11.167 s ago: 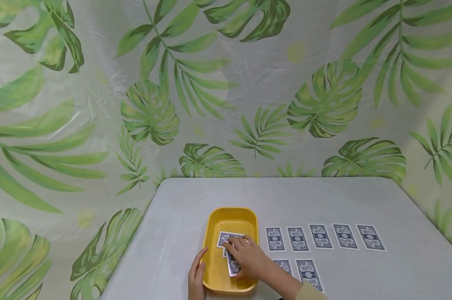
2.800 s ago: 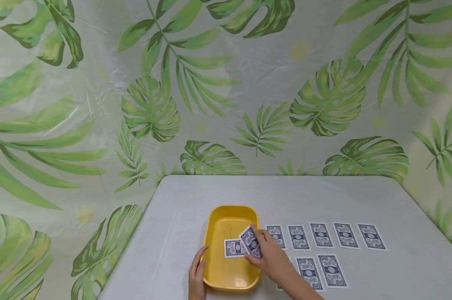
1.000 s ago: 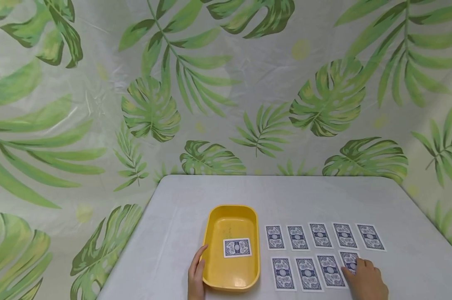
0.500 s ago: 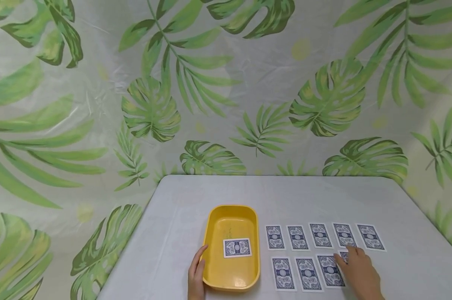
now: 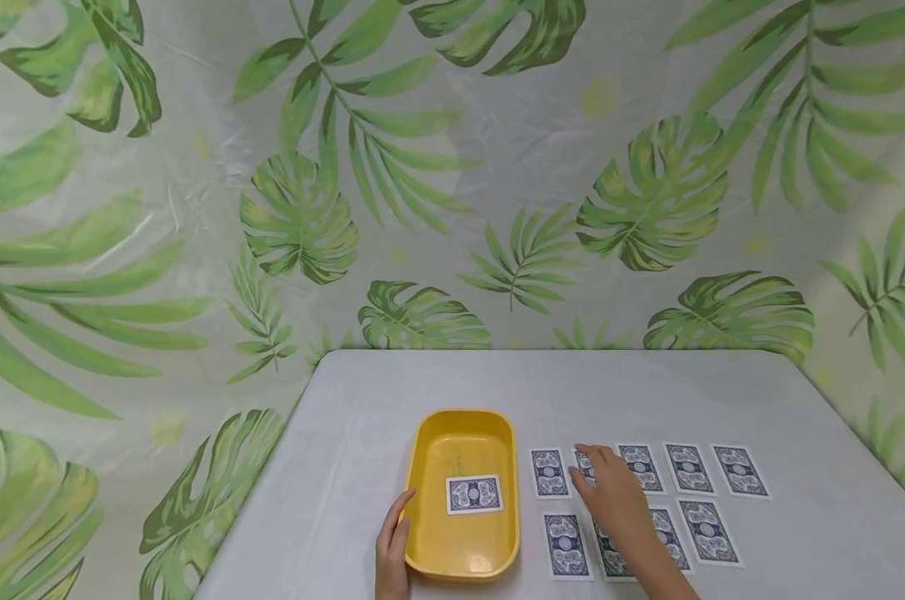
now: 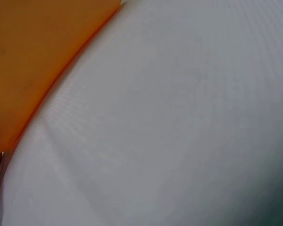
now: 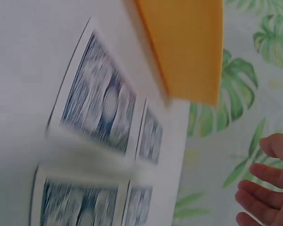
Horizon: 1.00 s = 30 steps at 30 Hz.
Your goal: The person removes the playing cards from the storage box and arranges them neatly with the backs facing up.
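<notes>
In the head view, a yellow tray [image 5: 460, 550] holds one blue-backed playing card [image 5: 474, 495], lying flat and crosswise. My left hand [image 5: 391, 550] rests against the tray's left side with relaxed fingers. In the left wrist view, only the tray's outer wall [image 6: 42, 56] shows clearly. My right hand [image 5: 619, 504] is over the cards right of the tray, fingers spread and holding nothing; it partly covers cards in both rows. The right wrist view shows that hand [image 7: 269, 183] with loosely curved fingers, above blurred cards [image 7: 101, 99]. A face-down card [image 5: 708, 531] ends the front row at right.
Several face-down cards form a back row, from the leftmost card [image 5: 549, 473] beside the tray to the rightmost [image 5: 741, 472]. A front row starts with a card [image 5: 568, 546] nearer me. All lie on a white-covered table [image 5: 347, 433] before a leaf-patterned backdrop [image 5: 407, 317].
Several cards in the tray have dwindled to one, and the front row has grown rightward. My right hand let go of its last card and moved left. My left hand stayed at the tray.
</notes>
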### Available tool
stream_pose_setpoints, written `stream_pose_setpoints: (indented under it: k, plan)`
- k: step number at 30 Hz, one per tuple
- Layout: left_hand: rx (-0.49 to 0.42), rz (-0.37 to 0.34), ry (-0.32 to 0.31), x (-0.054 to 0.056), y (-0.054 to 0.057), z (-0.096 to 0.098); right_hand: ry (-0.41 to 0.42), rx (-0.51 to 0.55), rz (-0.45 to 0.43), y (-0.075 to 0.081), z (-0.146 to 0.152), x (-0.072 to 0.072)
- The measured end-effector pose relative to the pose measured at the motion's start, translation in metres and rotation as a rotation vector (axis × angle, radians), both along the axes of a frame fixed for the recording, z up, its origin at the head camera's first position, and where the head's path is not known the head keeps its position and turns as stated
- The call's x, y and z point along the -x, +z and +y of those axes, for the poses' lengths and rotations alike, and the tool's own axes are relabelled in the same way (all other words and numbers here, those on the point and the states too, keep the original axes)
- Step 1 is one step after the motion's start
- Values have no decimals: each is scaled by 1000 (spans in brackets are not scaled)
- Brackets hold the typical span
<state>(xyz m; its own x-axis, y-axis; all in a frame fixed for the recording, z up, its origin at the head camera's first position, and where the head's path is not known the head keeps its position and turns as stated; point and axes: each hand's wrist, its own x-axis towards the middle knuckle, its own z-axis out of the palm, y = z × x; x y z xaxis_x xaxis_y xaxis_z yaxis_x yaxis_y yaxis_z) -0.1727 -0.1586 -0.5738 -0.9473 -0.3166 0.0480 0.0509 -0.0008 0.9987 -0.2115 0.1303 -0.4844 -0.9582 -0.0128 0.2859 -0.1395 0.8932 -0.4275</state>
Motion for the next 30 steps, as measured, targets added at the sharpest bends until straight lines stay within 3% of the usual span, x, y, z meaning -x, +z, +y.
stream_pose_setpoints:
  k: [8, 15, 21, 27, 30]
  plan:
    - [-3, -30, -1, -1, 0, 0, 110, 7, 61, 2, -62, 6]
    - [9, -14, 0, -1, 0, -1, 294, -99, 105, -11, -98, 5]
    - [9, 8, -4, -1, 1, 0, 408, -195, 54, -27, -115, 4]
    - [24, 22, -2, -1, 1, 0, 434, -384, 7, -36, -124, 13]
    - [23, 10, 1, -1, 1, 0, 442, -460, -64, -35, -127, 18]
